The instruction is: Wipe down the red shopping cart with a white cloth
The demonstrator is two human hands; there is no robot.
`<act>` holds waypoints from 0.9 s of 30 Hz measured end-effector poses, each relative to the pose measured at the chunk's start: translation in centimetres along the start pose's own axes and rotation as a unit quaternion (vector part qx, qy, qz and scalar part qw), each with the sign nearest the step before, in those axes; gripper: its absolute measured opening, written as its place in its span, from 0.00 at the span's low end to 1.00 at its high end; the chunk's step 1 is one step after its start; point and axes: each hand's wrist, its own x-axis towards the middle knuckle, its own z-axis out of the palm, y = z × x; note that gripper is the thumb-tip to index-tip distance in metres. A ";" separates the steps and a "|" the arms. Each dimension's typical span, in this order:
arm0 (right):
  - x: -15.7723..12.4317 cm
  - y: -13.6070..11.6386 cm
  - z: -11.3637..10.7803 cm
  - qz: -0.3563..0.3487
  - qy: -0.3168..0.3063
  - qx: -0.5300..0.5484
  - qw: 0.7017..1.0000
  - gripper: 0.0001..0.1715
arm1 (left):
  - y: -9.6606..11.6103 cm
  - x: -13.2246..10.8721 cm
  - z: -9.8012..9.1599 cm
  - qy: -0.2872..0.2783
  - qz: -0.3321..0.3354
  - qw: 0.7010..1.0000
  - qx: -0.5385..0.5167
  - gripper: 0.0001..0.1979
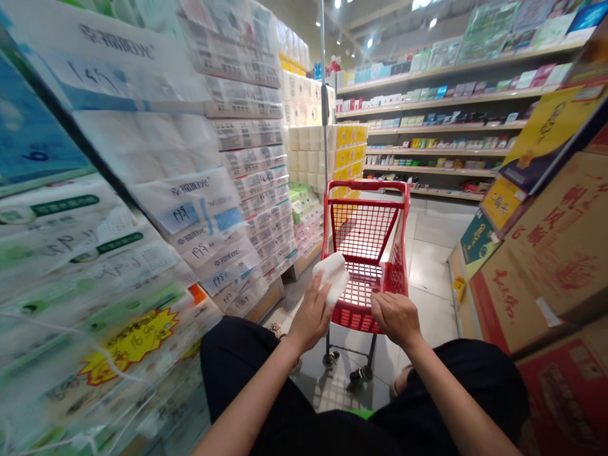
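Head view: left hand (311,313) grips a white cloth (335,275), fingers laid over its near side; the rest sticks out past the fingertips, just left of frame centre, over the left side of a red cart (354,316). Right hand (396,316) has fingers curled closed at the cart's near right corner; fingertips hidden, can't tell if it grips the rim.

Cloth: looks thin, folded, limp; cloth or paper, can't tell. Should be light, soft, not slippery, maybe easy to tear if paper; best held flat under the fingers, thumb on the edge. Cart: should be stiff, light for its bulk, likely to roll if pushed; hold by a rim or the handle bar (368,185).

Materials: cart looks like smooth red plastic, grid-pattern panels, rounded rim, dark legs, small wheels (361,373) at lower centre. Dark trousers (470,373), matte fabric, both sides of it. Pale glossy floor tiles (427,266) beyond. Left of frame: wrapped paper packs (247,152), shiny crinkled film over soft blocky shapes, stacked; spiky yellow sign (128,345) lower left. Right edge: brown cartons (560,240), flat, red print. Upper right: long shelves (427,106) of small boxes, too small to read.
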 end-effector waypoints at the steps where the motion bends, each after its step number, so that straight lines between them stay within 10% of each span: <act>1: -0.1 0.0 -0.1 -0.001 -0.001 0.003 1.000 0.15 | 0.7 -0.3 0.2 0.006 -0.015 1.000 -0.004 0.26; 5: -0.6 -0.3 -0.5 -0.006 0.001 0.011 1.000 0.14 | 1.0 0.5 0.6 0.015 -0.046 0.998 -0.035 0.22; 16: -0.3 -0.3 -0.4 -0.017 0.014 -0.030 0.999 0.17 | -7.4 11.2 3.3 -0.035 -0.050 0.993 -0.100 0.23; 27: 0.1 3.9 -1.2 0.011 -0.013 -0.064 0.998 0.16 | 1.2 4.4 2.8 -0.010 0.028 1.000 0.003 0.14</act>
